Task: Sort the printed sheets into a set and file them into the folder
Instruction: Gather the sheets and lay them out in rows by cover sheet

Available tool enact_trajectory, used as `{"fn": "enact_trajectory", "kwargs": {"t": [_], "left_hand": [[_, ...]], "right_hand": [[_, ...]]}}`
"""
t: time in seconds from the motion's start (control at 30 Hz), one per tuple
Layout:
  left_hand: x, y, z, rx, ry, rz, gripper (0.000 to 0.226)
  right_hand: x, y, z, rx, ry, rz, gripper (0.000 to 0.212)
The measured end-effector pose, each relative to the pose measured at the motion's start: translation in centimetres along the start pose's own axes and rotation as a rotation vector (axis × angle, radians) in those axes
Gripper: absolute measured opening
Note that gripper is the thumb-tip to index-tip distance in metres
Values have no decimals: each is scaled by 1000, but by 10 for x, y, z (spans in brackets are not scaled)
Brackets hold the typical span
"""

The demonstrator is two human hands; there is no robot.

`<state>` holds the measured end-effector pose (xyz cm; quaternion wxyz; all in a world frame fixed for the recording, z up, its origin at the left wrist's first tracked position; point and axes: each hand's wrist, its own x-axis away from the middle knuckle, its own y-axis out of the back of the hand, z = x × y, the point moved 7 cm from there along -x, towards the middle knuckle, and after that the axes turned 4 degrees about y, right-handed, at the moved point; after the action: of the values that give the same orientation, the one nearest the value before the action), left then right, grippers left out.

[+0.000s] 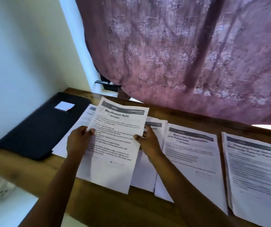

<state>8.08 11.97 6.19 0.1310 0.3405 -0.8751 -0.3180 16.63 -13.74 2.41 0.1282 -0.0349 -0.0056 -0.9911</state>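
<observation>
Both hands hold one printed sheet point(118, 145), headed "Mouthwash Refill", lifted a little off a wooden table point(188, 118) and tilted toward the camera. The left hand point(78, 142) pinches the sheet's left edge, with the thumb on the printed face and the fingers behind. The right hand point(147, 141) pinches the right edge in the same way. A dark folder point(38, 126) lies flat and closed at the left end of the table, with a small white label point(64, 106) on its cover. Just right of the folder is a first pile of sheets point(82, 122), partly hidden by the held sheet. A second pile point(146, 174) lies behind the right hand and wrist. A third pile point(192, 161) sits next to it; its heading is blurred but seems to begin "Bed Linen". A fourth pile point(256, 177) lies at the right end, apart from the third by a thin strip of wood. A purple patterned curtain point(180, 54) hangs behind the table, its hem reaching the far edge. A pale wall point(25, 46) stands on the left.
</observation>
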Motion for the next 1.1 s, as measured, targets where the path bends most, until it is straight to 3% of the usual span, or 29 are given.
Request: {"fn": "enact_trajectory", "kwargs": {"t": [0.13, 0.23, 0.37, 0.43, 0.53, 0.63, 0.77, 0.93, 1.0, 1.1], "left_hand": [[-46, 25, 26, -181, -36, -105, 25], [-71, 27, 35, -258, -150, -87, 36], [-77, -18, 48, -532, -396, 160, 69], [-77, -42, 67, -667, -368, 318, 82], [-79, -53, 85, -727, -339, 373, 99], [-78, -53, 89, -699, -353, 360, 112], [-79, -52, 90, -676, -385, 316, 108], [-84, -50, 84, -716, -350, 397, 88], [-88, -47, 75, -744, -320, 418, 75], [-82, -44, 38, -689, -385, 336, 64]], "right_hand": [[-32, -53, 6, 87, 39, -12, 41], [-54, -84, 4, 175, 48, -38, 48], [-73, -116, -19, 296, -4, -93, 57], [-78, -126, -24, 376, 15, -147, 65], [-77, -135, -20, 809, 123, -207, 79], [-68, -157, -14, 1166, 251, -225, 74], [-70, -187, -49, 1284, 162, 38, 69], [-71, -186, -48, 1306, 156, 70, 66], [-69, -178, -33, 1230, 213, 48, 64], [-47, -133, 3, 1142, 385, -178, 62]]}}
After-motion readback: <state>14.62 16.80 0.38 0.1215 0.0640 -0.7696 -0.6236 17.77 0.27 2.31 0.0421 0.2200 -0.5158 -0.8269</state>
